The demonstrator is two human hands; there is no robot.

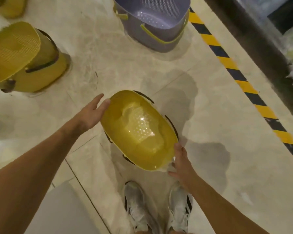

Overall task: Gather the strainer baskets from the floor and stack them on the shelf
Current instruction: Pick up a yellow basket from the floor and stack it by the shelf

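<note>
- one yellow basket point(139, 130) over the floor point(210, 102), between my left hand point(93, 114) and right hand point(181, 162) — fingers straight, pressing its ends.
- yellow stack point(24, 61), purple basket point(154, 22) sit on the floor; shelving all left, i judge.

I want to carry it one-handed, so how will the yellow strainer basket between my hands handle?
Probably light: the yellow strainer basket looks like thin perforated plastic. Likely fairly stiff, since its rim shows a clean oval between your left hand and right hand. The glossy inside may be slippery.
</note>
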